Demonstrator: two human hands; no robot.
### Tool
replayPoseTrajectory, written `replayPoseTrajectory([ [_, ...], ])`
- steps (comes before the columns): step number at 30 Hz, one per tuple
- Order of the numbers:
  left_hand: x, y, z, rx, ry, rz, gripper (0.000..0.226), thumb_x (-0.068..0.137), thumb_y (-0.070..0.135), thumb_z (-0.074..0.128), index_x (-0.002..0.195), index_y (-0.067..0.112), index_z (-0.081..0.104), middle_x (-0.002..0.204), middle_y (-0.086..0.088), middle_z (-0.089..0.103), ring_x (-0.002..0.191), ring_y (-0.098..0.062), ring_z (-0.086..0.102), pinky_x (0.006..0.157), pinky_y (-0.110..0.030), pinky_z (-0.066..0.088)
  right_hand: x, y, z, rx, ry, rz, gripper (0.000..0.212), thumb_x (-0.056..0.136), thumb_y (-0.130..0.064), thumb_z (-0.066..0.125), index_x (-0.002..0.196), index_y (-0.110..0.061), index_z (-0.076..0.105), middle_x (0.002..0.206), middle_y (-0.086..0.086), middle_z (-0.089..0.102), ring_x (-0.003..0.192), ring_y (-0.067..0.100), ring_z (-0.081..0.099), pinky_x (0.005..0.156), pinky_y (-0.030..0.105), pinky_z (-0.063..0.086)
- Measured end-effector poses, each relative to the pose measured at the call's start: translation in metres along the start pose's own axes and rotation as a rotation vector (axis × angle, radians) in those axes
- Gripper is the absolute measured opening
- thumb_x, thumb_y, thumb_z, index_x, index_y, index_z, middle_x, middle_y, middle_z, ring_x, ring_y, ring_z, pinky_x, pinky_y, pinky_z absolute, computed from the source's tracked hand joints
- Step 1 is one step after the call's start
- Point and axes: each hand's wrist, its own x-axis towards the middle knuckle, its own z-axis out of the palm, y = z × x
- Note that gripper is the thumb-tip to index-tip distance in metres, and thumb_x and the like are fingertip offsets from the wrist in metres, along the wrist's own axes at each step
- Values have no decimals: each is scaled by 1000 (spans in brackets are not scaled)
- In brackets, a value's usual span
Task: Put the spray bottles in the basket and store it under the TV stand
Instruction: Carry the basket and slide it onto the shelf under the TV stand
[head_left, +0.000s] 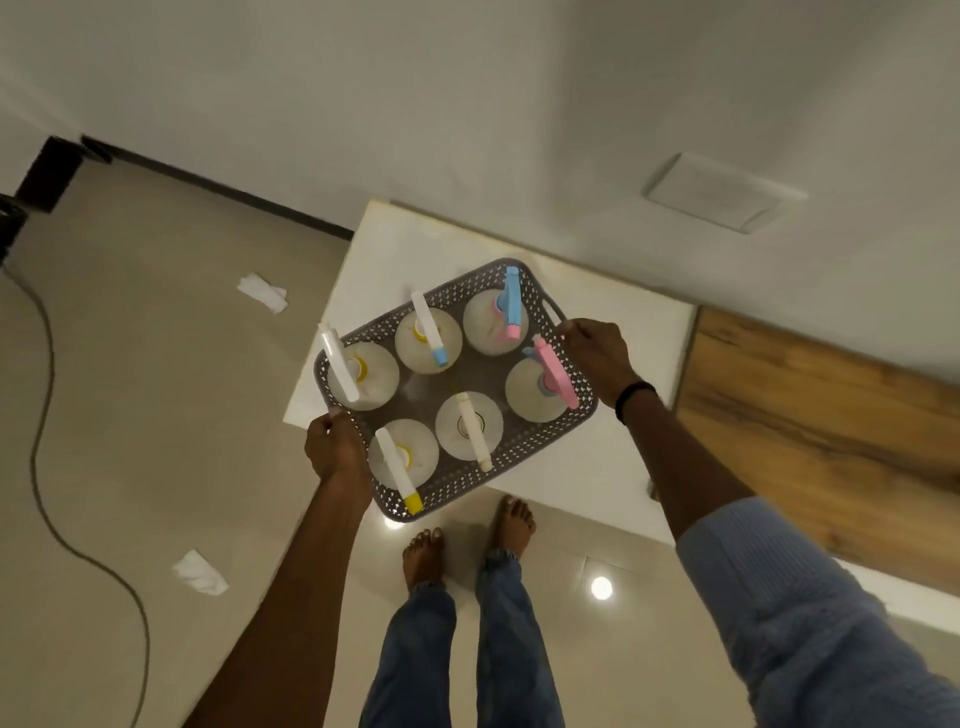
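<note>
A grey perforated basket (470, 486) is held in the air, partly over the white top of the TV stand (597, 467) and partly over the floor. Several white spray bottles (470, 425) stand upright inside it, their heads white, blue, pink and yellow. My left hand (335, 447) grips the basket's near-left end. My right hand (597, 358) grips the handle at its far-right end.
A wood-grain panel (810, 415) adjoins the stand on the right. Two crumpled white tissues (262, 293) (200, 574) lie on the tiled floor. A dark cable (39, 415) snakes along the left. My bare feet (467, 540) stand just before the stand.
</note>
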Motion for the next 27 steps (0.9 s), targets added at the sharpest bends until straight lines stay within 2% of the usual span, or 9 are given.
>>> replayPoseTrajectory([
  [4,-21,15,-1,121,-81,51,35,84,43,56,103,15,66,108,-13,70,90,-34,63,89,-53,52,-47,27,-20,135,101,88,38,88,-37,52,83,-4,69,84,17,72,71,17,55,69,35,48],
  [7,-45,31,4,269,-124,124,34,84,39,54,103,14,68,107,-12,69,95,-33,66,89,-54,54,-82,46,-36,232,187,147,31,91,-34,54,79,-10,72,70,2,68,67,13,54,64,31,43],
  [9,-63,40,8,362,-155,196,36,87,35,52,108,10,68,108,-10,68,98,-32,65,90,-50,54,-104,58,-45,268,243,193,33,91,-34,54,78,-10,72,66,-1,64,62,12,52,61,31,42],
  [13,-95,44,17,469,-237,294,35,85,36,54,104,11,68,108,-10,68,99,-33,64,91,-50,54,-153,89,-61,358,386,235,42,88,-35,54,75,3,65,66,20,60,63,14,47,59,32,38],
  [15,-110,40,25,509,-281,325,35,83,37,56,103,11,69,107,-10,69,99,-33,65,91,-50,54,-180,106,-71,386,425,271,41,92,-31,55,67,1,61,62,17,56,61,15,44,58,32,35],
  [17,-128,32,35,529,-319,350,33,82,35,59,101,11,70,106,-10,70,97,-32,66,89,-48,55,-204,130,-81,415,466,300,43,95,-32,55,72,4,61,64,11,55,62,16,43,58,32,33],
  [22,-182,-2,62,563,-449,385,30,84,32,61,105,13,70,103,-10,70,86,-28,65,78,-40,54,-260,189,-105,539,578,371,41,94,-33,53,85,4,67,71,22,62,66,17,48,62,32,39],
  [25,-214,-31,77,622,-501,414,29,82,33,62,105,17,70,105,-9,70,91,-29,67,76,-41,54,-293,227,-120,595,628,392,48,90,-39,51,84,7,63,68,23,58,64,18,46,62,32,38],
  [27,-238,-57,88,651,-529,431,29,83,35,62,104,16,70,106,-11,70,89,-30,66,75,-39,53,-315,259,-132,610,670,419,49,87,-40,50,84,6,64,78,30,63,63,18,47,61,32,39],
])
